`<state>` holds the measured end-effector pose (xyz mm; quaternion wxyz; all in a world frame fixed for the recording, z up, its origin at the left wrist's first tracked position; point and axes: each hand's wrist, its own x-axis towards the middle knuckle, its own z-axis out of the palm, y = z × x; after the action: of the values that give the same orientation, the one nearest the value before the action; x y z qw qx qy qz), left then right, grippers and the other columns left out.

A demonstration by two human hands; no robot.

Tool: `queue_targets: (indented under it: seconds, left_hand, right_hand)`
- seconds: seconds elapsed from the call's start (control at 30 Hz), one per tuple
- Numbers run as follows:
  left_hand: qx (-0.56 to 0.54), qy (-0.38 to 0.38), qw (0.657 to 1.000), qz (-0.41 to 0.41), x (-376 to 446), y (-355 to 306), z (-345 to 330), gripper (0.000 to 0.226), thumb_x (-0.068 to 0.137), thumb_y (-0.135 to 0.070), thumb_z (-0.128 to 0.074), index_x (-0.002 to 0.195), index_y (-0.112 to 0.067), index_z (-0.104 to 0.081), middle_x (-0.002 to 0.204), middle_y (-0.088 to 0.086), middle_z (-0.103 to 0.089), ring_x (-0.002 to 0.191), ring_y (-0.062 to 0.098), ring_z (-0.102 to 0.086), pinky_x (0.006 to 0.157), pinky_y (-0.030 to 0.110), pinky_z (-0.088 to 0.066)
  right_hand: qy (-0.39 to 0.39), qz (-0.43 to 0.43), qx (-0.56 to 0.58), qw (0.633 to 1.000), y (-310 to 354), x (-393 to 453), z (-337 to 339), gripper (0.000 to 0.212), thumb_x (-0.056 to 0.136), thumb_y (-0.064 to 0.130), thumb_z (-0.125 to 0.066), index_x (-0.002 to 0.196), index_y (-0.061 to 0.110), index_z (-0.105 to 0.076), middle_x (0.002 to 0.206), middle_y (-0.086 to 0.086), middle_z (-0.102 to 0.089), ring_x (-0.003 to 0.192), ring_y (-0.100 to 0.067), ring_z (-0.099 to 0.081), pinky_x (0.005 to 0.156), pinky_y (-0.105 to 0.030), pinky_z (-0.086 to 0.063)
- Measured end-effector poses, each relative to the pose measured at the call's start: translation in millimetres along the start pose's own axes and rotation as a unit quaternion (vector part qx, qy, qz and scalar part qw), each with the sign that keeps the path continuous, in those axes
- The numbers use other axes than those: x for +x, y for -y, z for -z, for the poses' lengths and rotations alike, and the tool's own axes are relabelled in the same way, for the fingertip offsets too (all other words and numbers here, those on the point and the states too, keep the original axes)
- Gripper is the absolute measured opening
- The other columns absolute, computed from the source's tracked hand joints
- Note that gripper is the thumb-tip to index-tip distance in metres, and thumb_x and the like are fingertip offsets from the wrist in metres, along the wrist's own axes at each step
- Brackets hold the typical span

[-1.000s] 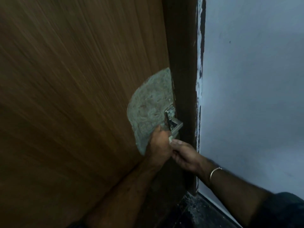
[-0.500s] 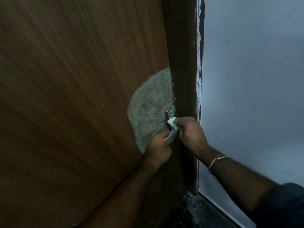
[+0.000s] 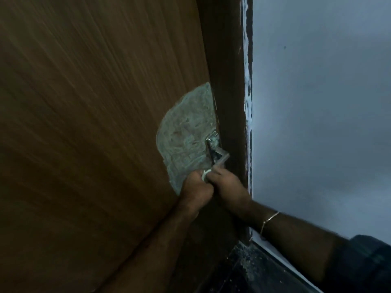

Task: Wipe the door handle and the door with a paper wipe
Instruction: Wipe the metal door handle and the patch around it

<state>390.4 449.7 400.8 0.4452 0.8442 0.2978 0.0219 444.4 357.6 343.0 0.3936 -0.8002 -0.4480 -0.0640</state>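
Observation:
A brown wooden door [image 3: 88, 132] fills the left of the view, with a grey worn patch [image 3: 186, 136] around its metal handle [image 3: 219, 158]. My left hand [image 3: 195, 190] is closed around the lever's near end. My right hand [image 3: 229, 187] presses against it from the right, pinching a small white paper wipe [image 3: 205, 174] at the lever's near end. Only a sliver of the wipe shows between the two hands.
A dark brown door frame [image 3: 227, 81] runs down just right of the handle. Beyond it is a pale grey wall [image 3: 317, 123] with chipped paint along its edge. Dark floor [image 3: 254, 275] lies at the bottom.
My right hand with the wipe has slid from the top of the lever down along it to its near end, meeting my left hand. The left hand stayed on the handle.

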Motion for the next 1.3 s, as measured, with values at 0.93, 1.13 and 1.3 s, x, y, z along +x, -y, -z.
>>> queue_targets:
  seconds: [0.93,1.13,1.3]
  left_hand:
    - [0.164,-0.036,0.983,-0.069,-5.0,2.2,12.9,0.037,0.104,-0.025,-0.047,0.14,-0.019,-0.053,0.133,0.001,-0.062,0.119,0.012,-0.058,0.095,0.024,-0.043]
    - [0.134,-0.122,0.972,-0.149,-8.1,-5.7,8.3,0.029,0.1,-0.027,-0.053,0.129,-0.024,-0.058,0.116,-0.008,-0.054,0.111,0.011,-0.054,0.096,0.032,-0.049]
    - [-0.202,-0.047,0.974,-0.091,-3.5,-19.8,2.1,0.031,0.092,-0.031,-0.069,0.121,-0.019,-0.065,0.103,-0.002,-0.072,0.1,0.018,-0.07,0.088,0.037,-0.058]
  right_hand:
    - [-0.132,-0.433,0.725,0.519,15.3,-2.0,-15.2,0.032,0.097,-0.008,-0.04,0.123,-0.007,-0.058,0.12,-0.024,-0.064,0.115,-0.031,-0.059,0.11,-0.04,-0.043]
    - [-0.226,-0.396,0.661,0.596,-9.6,4.3,24.3,0.025,0.095,-0.008,-0.048,0.113,0.0,-0.062,0.107,-0.016,-0.069,0.095,-0.021,-0.066,0.072,-0.024,-0.06]
    - [-0.133,-0.307,0.544,0.77,21.2,4.3,48.2,0.017,0.093,-0.002,-0.058,0.108,-0.005,-0.065,0.105,-0.024,-0.071,0.092,-0.029,-0.066,0.082,-0.037,-0.053]
